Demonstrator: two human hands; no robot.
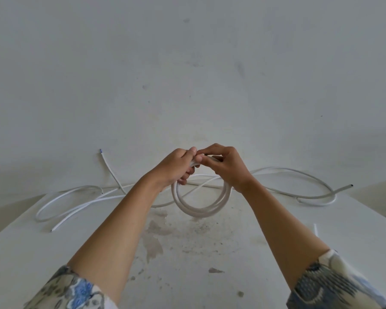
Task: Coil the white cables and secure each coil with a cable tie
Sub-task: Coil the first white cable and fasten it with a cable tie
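My left hand and right hand both pinch the top of one wound coil, apparently not yet tied; other cables lie loose on the counter.

Table: white top, back edge set against the wall. Surface soiled: a brownish stain patch runs down the middle, with fine speckling spread to its right (what made it cannot be told). One grey smear and one dark spot lie nearer the front. Wall: plain off-white, marked by several faint grey scuffs, the plainest a slanted streak. Beige ground shows past both side edges of the table.
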